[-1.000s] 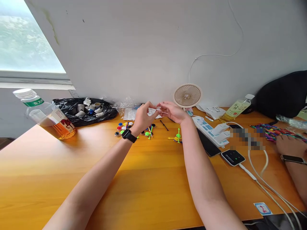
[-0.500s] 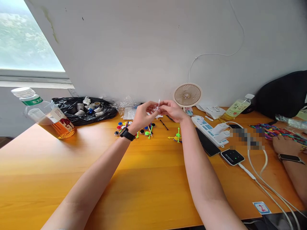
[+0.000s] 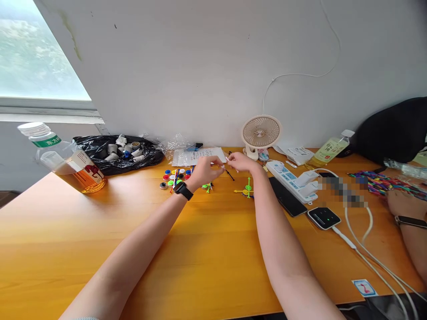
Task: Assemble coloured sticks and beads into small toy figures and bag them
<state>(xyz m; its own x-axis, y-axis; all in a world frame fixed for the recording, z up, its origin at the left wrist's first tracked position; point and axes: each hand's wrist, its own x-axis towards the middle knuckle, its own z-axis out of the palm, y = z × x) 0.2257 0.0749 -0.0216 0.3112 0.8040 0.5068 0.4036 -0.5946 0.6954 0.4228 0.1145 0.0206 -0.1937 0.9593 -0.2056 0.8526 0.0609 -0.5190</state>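
My right hand (image 3: 243, 162) is closed in a pinch on a thin white plastic stick (image 3: 228, 158), most of it hidden by the fingers. A short way to its left hovers my left hand (image 3: 204, 171), wearing a black watch; thumb and forefinger are curved apart, with nothing visible between them. Below and left of that hand lie several small round coloured discs (image 3: 167, 177) and coloured sticks. A green spiky piece (image 3: 207, 187) sits just under it. Between the hands a black stick (image 3: 230, 175) rests on the table. The yellow-and-green assembled piece (image 3: 247, 191) stands near my right forearm.
On the left are a large tea bottle (image 3: 71, 162) and a black plastic bag (image 3: 96, 164) with grey pieces. A small fan (image 3: 261, 132) stands by the wall. Rightward lie a power strip (image 3: 290, 180), a phone (image 3: 288, 198), cables and another person's hand (image 3: 405, 206).
My hands have come apart and lowered from where they met around the white stick. The stick is now in my right hand. At the far right, the other person's hand shifted slightly right.
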